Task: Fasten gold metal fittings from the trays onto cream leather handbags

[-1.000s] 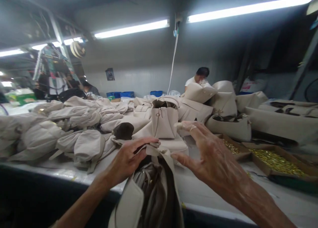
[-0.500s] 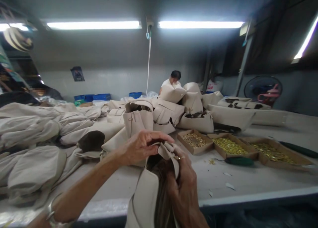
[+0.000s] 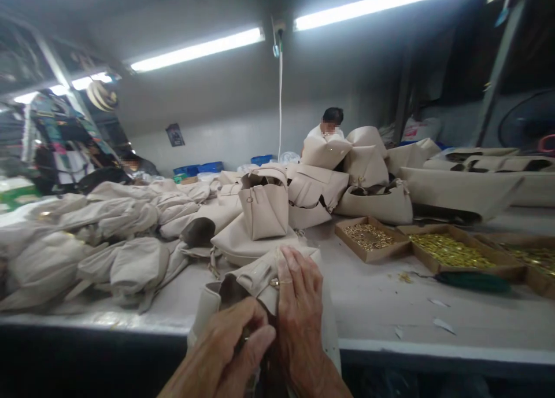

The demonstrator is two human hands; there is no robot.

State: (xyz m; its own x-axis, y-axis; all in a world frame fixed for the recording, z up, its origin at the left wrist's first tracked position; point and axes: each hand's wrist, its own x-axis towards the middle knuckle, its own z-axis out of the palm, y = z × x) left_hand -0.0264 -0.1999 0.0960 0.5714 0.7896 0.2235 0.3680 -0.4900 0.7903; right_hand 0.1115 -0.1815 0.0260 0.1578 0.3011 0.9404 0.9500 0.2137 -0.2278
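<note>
A cream bag (image 3: 260, 273) with a dark lining lies at the table's front edge, its opening turned toward me. My right hand (image 3: 301, 305) is pressed on its right side, fingers together over the rim next to a small gold fitting (image 3: 274, 282). At the left of the opening is my left hand (image 3: 238, 340), thumb and fingers bent together in a pinch. What sits between those fingertips is too small to make out. Part of the dark inside is hidden by both hands.
Cream bags (image 3: 264, 207) are heaped behind, with soft cream pieces (image 3: 139, 265) at left. Shallow boxes of gold fittings (image 3: 366, 236) and a dark green object (image 3: 472, 281) lie at right. A person (image 3: 332, 126) is behind the heap.
The view has tilted and turned left. The bag now rests flatter at the table edge. My left hand has moved down to its opening; my right hand lies on top of its side.
</note>
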